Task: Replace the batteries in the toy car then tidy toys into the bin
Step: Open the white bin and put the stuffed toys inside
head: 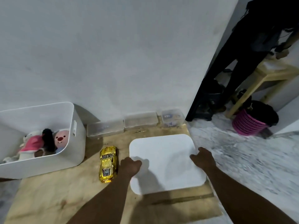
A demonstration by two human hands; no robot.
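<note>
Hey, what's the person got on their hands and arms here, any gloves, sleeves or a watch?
Nothing is worn that shows. The left hand and right hand have no gloves, and no rings, watch or wristbands can be made out, though the picture is a little blurred. The forearms are uncovered as far as the frame's bottom edge, with no sleeve in view.

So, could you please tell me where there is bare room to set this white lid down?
The wooden board is bare nearest you, below the white bin and the gold toy car. The marbled floor right of the lid is also free. Crowded: the strip along the wall, lined with clear boxes.
</note>
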